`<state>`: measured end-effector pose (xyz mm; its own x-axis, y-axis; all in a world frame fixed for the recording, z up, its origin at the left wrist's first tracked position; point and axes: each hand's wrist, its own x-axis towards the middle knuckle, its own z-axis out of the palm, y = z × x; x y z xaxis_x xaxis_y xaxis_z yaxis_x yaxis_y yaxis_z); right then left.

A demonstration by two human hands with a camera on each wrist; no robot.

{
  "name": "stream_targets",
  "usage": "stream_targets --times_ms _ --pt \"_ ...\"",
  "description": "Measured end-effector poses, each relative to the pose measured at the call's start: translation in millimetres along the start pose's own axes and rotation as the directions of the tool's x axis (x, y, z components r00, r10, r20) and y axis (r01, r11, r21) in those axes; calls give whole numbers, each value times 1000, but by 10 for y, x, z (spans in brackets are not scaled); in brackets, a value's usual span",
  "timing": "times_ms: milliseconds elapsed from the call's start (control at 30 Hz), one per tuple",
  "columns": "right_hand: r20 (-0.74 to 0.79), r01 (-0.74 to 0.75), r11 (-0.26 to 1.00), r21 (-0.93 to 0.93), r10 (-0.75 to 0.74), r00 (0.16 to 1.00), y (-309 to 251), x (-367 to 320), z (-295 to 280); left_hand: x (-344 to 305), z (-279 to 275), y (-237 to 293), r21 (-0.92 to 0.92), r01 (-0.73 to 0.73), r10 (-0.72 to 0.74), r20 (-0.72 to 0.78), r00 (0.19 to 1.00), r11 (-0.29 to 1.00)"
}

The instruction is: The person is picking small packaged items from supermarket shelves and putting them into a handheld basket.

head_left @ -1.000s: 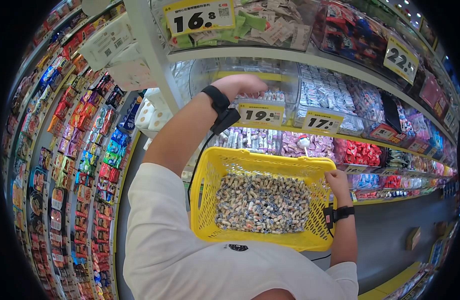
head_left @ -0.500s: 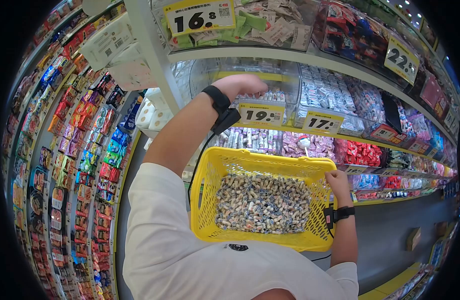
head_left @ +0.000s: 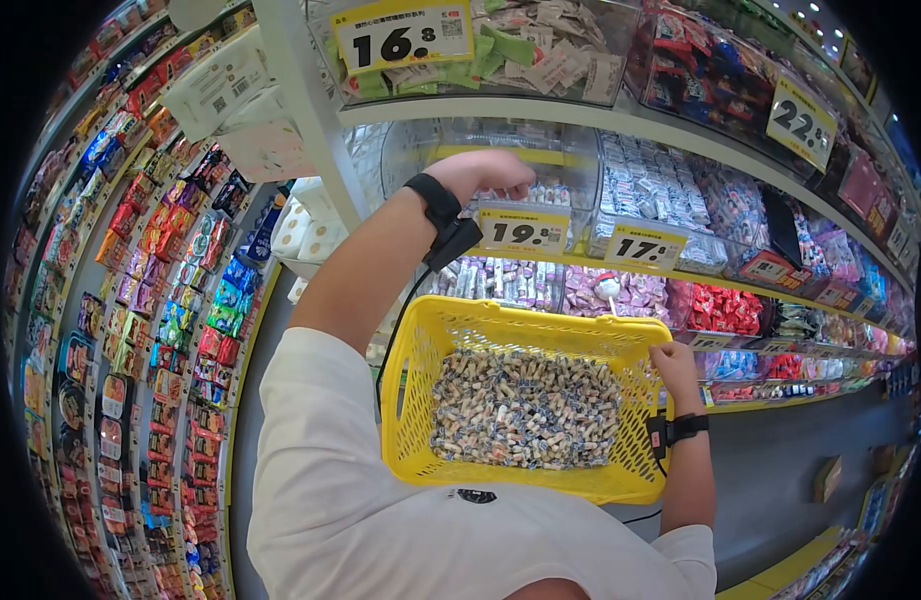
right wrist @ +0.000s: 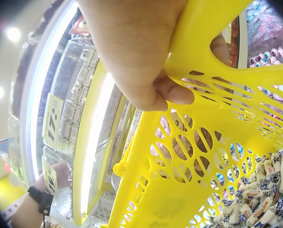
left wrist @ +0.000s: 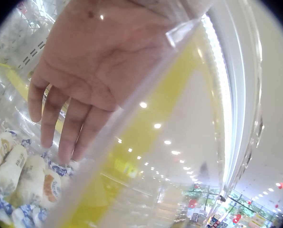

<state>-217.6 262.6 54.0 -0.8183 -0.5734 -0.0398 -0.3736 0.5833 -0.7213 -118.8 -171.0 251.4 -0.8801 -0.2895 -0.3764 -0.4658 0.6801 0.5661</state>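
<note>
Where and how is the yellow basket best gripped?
Probably by the handle at a short end, coming from outside and above, fingers wrapped round it. It is cut out below, leaving finger room; the right hand grips that end. Gripping both ends would likely keep the basket, loaded with sweets, level.

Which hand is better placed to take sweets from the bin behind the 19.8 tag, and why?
Probably the left. The left hand is inside the clear bin, its fingers extended near the wrapped sweets. The right hand is outside the bin, gripping the yellow basket.
</note>
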Motion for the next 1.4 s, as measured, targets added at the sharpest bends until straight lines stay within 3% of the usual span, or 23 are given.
stream_targets --times_ms 300,500,600,700,800,967,1133,1400 --pt "7 -23 1000 6 23 1000 -147 -47 -37 -108 -33 89 -113 -180 162 -151 975 977" --pt "-14 -24 999 24 25 1000 -116 -39 -18 -560 52 441 222 -338 393 -295 871 915" --pt "-6 -28 999 32 29 1000 -112 -38 -19 -760 215 580 319 -425 523 -360 772 847" --pt "1 -29 999 14 29 1000 -89 -26 -16 -979 428 655 494 -660 823 -388 414 565" --pt "5 -34 999 16 34 999 -118 -35 -30 -1253 792 727 395 -748 842 -331 426 534" --pt "10 -35 999 8 34 999 -130 -28 -35 -1390 1362 597 232 -799 831 -129 540 555" --pt "-5 -28 999 31 28 1000 -157 -40 -28 -1127 1925 265 183 -734 732 88 675 655" --pt "-1 -32 999 39 32 999 -156 -40 -30 -699 2616 -418 197 -627 544 350 763 754"
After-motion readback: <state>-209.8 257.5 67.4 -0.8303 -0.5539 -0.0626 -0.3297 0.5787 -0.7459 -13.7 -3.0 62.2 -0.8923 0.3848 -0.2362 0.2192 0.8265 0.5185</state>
